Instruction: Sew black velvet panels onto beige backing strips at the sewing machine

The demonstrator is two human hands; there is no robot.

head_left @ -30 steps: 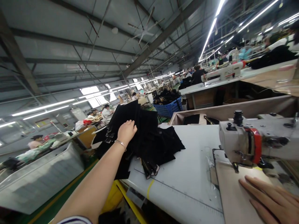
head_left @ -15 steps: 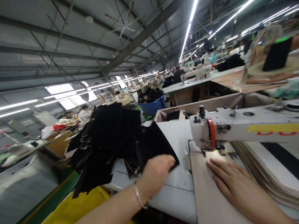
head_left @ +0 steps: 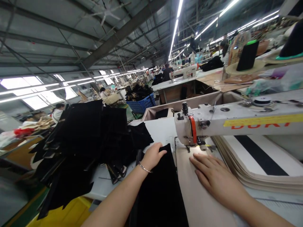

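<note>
"What's the step?"
"Setting the black piece (head_left: 163, 192) beside the beige panel (head_left: 199, 201), I'd judge, on the near side of the machine (head_left: 217, 121). Left hand (head_left: 153, 156) pinches its far edge; right hand (head_left: 210, 173) lies flat on the panel, gripping nothing."
"Next?"
"Probably squaring the edges."
"Unclear?"
"Where panel meets machine. Both near ends are cut off."

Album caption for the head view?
Left hand holds a long black fabric panel, right hand on beige material, beside a white sewing machine.
</note>
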